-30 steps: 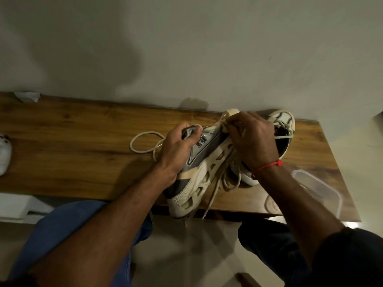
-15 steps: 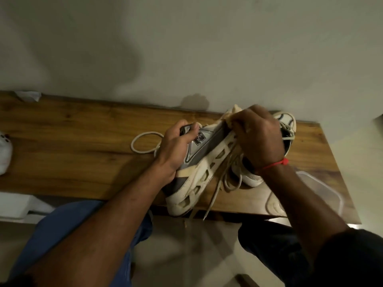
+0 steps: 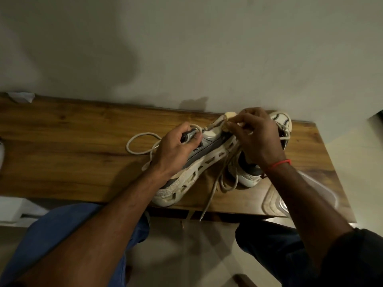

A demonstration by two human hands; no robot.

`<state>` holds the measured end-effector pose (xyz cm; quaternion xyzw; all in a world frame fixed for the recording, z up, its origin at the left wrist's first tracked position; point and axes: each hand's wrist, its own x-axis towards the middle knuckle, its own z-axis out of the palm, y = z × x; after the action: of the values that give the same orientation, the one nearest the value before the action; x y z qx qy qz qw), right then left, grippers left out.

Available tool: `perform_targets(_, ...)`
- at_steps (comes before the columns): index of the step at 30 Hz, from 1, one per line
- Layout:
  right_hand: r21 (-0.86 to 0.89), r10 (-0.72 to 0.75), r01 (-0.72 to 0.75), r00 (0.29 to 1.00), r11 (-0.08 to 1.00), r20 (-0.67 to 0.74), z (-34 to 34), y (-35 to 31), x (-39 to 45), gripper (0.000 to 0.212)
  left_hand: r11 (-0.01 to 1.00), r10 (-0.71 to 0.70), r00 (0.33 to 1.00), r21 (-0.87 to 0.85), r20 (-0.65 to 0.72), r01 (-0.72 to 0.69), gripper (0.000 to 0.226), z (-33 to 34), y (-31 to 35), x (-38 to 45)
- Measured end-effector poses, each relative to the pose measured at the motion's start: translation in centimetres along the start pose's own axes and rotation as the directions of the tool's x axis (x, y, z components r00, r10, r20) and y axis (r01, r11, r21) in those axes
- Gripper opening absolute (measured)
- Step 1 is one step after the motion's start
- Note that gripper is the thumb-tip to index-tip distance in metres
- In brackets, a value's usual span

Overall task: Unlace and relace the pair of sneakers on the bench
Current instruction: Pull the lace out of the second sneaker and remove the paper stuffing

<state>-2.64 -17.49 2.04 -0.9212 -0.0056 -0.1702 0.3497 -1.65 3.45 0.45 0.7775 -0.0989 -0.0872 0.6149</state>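
Observation:
A grey and cream sneaker (image 3: 199, 162) lies tilted on its side on the wooden bench (image 3: 72, 146), sole toward me. My left hand (image 3: 176, 148) grips its upper near the eyelets. My right hand (image 3: 259, 137) pinches the sneaker's tongue and lace at the far end. A loose cream lace (image 3: 141, 141) loops on the bench left of the shoe, and more lace (image 3: 215, 183) hangs over the bench's front edge. The second sneaker (image 3: 281, 125) stands behind my right hand, mostly hidden.
A clear plastic container (image 3: 319, 191) sits at the bench's right end under my right forearm. A white object (image 3: 1, 150) shows at the far left edge, and crumpled paper (image 3: 20, 97) lies at the back left corner. The wall runs right behind the bench.
My right hand has shifted its hold slightly toward the wall on the tongue and lace. My left hand has kept its grip on the sneaker, which has turned a little.

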Motion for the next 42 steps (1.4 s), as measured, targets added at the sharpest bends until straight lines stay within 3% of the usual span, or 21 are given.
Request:
perform_targets(2,0.016,-0.002,0.003,1.0,1.0,-0.022,0.3,-0.4,-0.1,0.013,1.0,0.014,1.0,0.005,0.002,-0.014,0.027,-0.1,-0.1,0.0)
perform_targets(5,0.024,-0.099,0.097,0.994,0.995,0.055,1.1,-2.2,-0.9,0.032,1.0,0.024,1.0,0.019,-0.003,-0.024,0.026,-0.1,-0.1,0.0)
perform_targets(9,-0.118,-0.346,0.374,0.915,0.92,0.204,2.1,-3.6,-1.9,0.027,0.998,0.039,0.999,0.051,0.023,-0.04,0.014,-0.1,-0.3,-0.2)
perform_targets(11,-0.184,-0.302,0.332,0.937,0.925,0.173,1.2,-2.3,-1.0,0.022,0.99,0.095,0.995,0.106,0.021,-0.096,0.022,-0.1,-0.6,0.0)
perform_targets(16,-0.293,-0.057,0.035,0.996,0.955,-0.066,-1.8,2.7,1.1,0.023,0.959,0.217,0.976,0.186,0.011,-0.215,0.035,0.2,-0.7,-0.2)
perform_targets(18,-0.276,-0.044,0.02,0.996,0.961,-0.082,-1.6,2.6,0.8,0.023,0.958,0.229,0.973,0.181,-0.017,-0.222,0.035,0.3,-0.8,-0.2)
perform_targets(20,-0.207,-0.129,0.123,0.992,0.97,-0.012,-0.3,0.4,-0.3,0.021,0.967,0.202,0.978,0.17,-0.056,-0.19,0.034,0.2,-1.0,-0.1)
perform_targets(23,-0.073,-0.313,0.331,0.931,0.941,0.188,2.6,-3.2,-2.4,0.02,0.984,0.141,0.979,0.127,-0.15,-0.122,0.031,-0.4,-1.0,0.2)
perform_targets(25,-0.062,-0.346,0.368,0.911,0.928,0.223,3.3,-3.1,-2.4,0.02,0.991,0.116,0.974,0.087,-0.195,-0.101,0.034,-1.0,-0.7,0.6)
perform_targets(27,-0.109,-0.295,0.309,0.947,0.945,0.127,2.5,-1.7,-1.3,0.017,0.993,0.119,0.972,0.049,-0.204,-0.111,0.036,-1.4,-0.3,1.0)
perform_targets(29,-0.129,-0.195,0.186,0.979,0.974,-0.059,0.8,-0.3,-0.2,0.015,0.993,0.121,0.971,0.026,-0.205,-0.118,0.037,-1.5,-0.1,1.2)
perform_targets(31,-0.081,-0.104,0.09,0.976,0.993,-0.191,-0.8,0.5,0.4,0.016,0.991,0.131,0.976,0.033,-0.175,-0.127,0.038,-1.5,0.0,1.1)
perform_targets(36,-0.05,-0.068,0.064,0.993,0.997,-0.095,-0.6,0.2,0.5,0.023,0.987,0.159,0.985,0.019,-0.065,-0.158,0.038,-0.9,-0.4,0.8)
perform_targets(42,0.047,0.082,-0.077,0.988,0.996,-0.133,-0.8,1.8,1.2,0.018,0.976,0.209,0.978,0.064,-0.003,-0.209,0.038,-0.6,-0.5,0.5)
